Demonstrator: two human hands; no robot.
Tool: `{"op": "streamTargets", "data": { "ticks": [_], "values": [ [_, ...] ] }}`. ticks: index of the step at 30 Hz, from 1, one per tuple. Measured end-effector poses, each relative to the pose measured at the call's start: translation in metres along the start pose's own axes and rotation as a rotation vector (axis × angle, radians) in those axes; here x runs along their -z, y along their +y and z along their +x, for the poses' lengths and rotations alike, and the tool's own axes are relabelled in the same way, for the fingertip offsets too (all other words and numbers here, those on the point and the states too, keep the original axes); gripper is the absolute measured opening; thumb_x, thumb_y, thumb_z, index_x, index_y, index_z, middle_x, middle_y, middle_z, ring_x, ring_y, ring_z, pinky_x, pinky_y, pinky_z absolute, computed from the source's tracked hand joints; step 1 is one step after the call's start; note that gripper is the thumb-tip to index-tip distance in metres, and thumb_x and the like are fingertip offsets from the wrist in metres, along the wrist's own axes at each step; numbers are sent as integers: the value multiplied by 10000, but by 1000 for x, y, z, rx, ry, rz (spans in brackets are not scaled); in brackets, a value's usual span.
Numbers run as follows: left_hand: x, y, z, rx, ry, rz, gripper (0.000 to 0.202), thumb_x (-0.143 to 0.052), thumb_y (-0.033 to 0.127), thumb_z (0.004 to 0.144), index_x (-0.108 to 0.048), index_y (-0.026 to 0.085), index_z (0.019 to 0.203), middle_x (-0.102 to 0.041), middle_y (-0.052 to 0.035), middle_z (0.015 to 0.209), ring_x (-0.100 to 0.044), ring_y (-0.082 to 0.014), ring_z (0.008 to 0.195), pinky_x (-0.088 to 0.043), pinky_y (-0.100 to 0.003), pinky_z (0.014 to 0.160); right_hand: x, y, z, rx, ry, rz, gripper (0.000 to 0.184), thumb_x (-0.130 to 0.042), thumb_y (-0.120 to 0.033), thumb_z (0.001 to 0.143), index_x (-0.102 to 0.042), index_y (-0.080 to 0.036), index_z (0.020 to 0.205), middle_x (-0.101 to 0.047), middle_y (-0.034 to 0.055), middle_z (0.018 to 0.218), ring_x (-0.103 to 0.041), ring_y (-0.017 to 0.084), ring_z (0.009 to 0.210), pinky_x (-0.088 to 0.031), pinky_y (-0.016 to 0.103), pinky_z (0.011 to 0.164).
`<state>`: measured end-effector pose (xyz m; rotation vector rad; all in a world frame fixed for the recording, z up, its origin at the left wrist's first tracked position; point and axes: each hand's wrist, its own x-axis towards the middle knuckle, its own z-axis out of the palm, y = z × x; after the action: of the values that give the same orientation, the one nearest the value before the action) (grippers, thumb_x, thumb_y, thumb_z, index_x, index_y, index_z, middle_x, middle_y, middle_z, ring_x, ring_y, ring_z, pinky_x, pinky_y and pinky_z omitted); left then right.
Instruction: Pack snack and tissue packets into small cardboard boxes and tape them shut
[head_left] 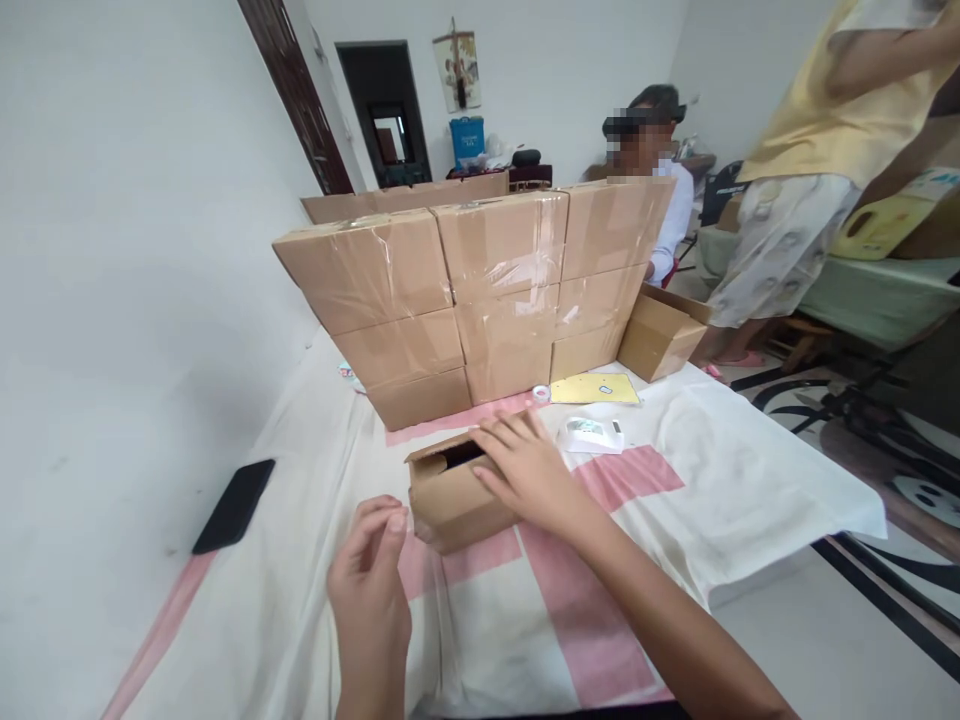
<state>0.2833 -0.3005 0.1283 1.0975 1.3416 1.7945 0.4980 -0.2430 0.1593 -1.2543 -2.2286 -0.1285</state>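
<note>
Carton (461, 512) sits b/w the two hands, right under the palm & fingers of the R hand (525, 465) and just R of the L hand's (367, 575) fingertips. Its top is partly up, w/ a dark gap showing at the L end.

Surface under the carton = white cloth (510, 640) w/ pink bands, wrinkled. Behind the carton: wall of boxes (502, 290), 3 cols x 3 rows, shiny clear tape on them. Behind & R of the carton: white dispenser-like item (592, 436), then yellow sheet (585, 388) w/ small tape roll (541, 394) at its L end; farther R, an open box (660, 335). Well L of the carton: black phone-like slab (234, 507). Room, far behind the carton: dark doorway (375, 90), wall hanging (456, 70), blue bin (467, 140). Back R of it: seated person in white top (675, 215), standing person in yellow top (810, 140), yellow jug (881, 225) on a green-covered table (900, 285).

Grip: R hand isn't clenched; fingers extended, resting over the carton's top. L hand is half curled, thumb close to fingertips, by the carton's L end; can't tell if it pinches anything or touches the cardboard.
</note>
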Motion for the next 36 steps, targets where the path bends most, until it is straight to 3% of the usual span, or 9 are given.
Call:
{"op": "streamTargets", "data": {
  "ticks": [4,8,14,21,24,30,33,36],
  "values": [
    [5,-4,15,14,-143,71,242,-795,441,802,-716,216,766,-641,-57,1052,-590,-228,1082,-462,-348,907,-28,1,-3,31,-174,-43,453,-428,-372,1074,-593,-168,1444,-598,133,1496,-539,345,1371,-350,587,1181],
    [5,-2,30,36,-252,174,250,-794,472,793,-733,231,779,-636,-64,1138,-574,-250,1167,-430,-379,995,-28,3,-8,22,-233,-31,514,-394,-398,1082,-518,-170,1526,-488,128,1595,-450,362,1469,-307,603,1214],
    [-18,-3,52,41,-322,243,263,-822,472,723,-761,225,790,-643,-80,1153,-576,-277,1196,-372,-436,1114,-26,3,-3,-4,-267,2,513,-383,-389,1083,-527,-163,1520,-468,124,1604,-421,357,1498,-295,623,1218],
    [-32,-6,61,87,-393,226,298,-810,481,687,-728,199,741,-672,-101,1168,-630,-271,1127,-492,-379,955,-25,2,-6,-10,-228,10,498,-407,-381,1081,-545,-157,1505,-509,120,1578,-456,351,1471,-304,595,1215],
    [-33,1,58,67,-381,249,292,-796,480,713,-715,201,748,-684,-95,1169,-625,-266,1125,-490,-379,965,-23,5,-7,-2,-199,34,485,-418,-384,1078,-566,-167,1486,-533,120,1560,-468,344,1462,-316,589,1208],
    [-50,12,48,47,-523,309,189,-778,393,769,-729,219,827,-725,-44,892,-663,-214,888,-520,-368,902,-29,6,-8,4,-180,58,494,-417,-368,1074,-557,-137,1488,-522,149,1564,-460,354,1464,-303,603,1216],
    [-60,7,51,81,-616,263,260,-780,438,768,-700,215,875,-724,-38,879,-670,-189,792,-547,-330,780,-22,2,-10,9,-171,100,461,-438,-321,1062,-584,-140,1460,-560,149,1533,-460,339,1467,-242,607,1250],
    [-60,0,56,104,-619,227,309,-794,461,759,-671,206,884,-690,-15,823,-619,-141,698,-521,-276,682,-6,8,-15,-13,-169,159,409,-437,-245,1050,-647,-196,1396,-603,106,1498,-439,335,1488,-107,671,1269]
  ]
}}
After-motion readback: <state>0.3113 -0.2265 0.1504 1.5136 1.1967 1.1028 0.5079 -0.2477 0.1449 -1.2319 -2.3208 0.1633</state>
